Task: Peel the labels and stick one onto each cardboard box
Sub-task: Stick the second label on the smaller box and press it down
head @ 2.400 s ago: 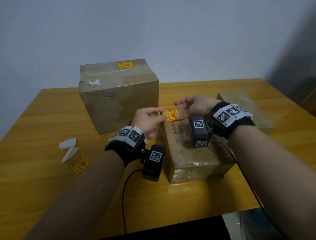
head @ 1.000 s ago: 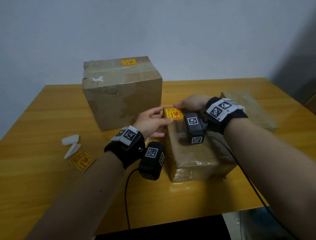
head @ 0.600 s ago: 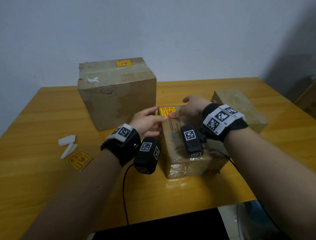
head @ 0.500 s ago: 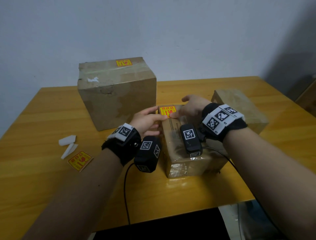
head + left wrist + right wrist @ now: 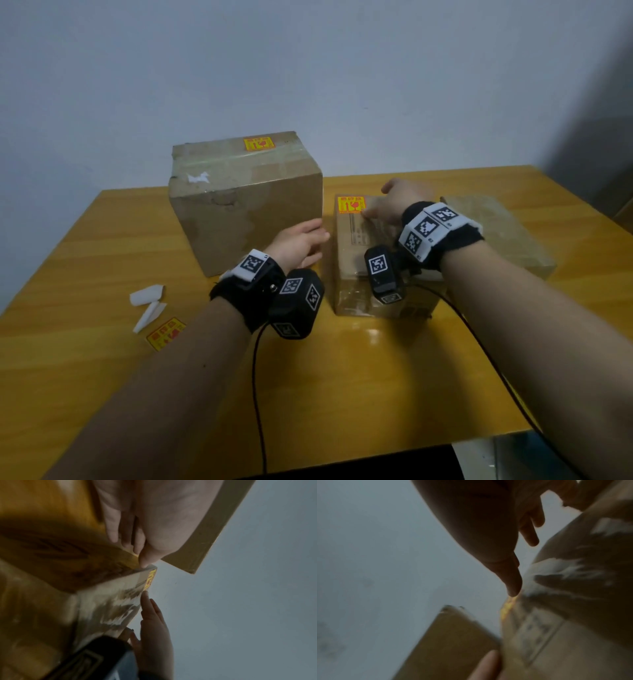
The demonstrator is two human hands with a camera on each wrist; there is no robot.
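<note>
Three boxes (image 5: 245,202) stand on the desk (image 5: 376,377); two carry labels (image 5: 351,204), a third label (image 5: 166,334) lies loose. Both hands' fingers (image 5: 371,209) are relaxed, gripping nothing.

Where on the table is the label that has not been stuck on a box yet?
In the head view, the loose label lies flat on the table at the left, just nearer than two white backing scraps.

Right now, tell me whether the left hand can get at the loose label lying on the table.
Probably yes. The left hand hangs open and holds nothing, and the loose label lies flat on the table to its left, with only two white backing scraps nearby and nothing between them.
</note>
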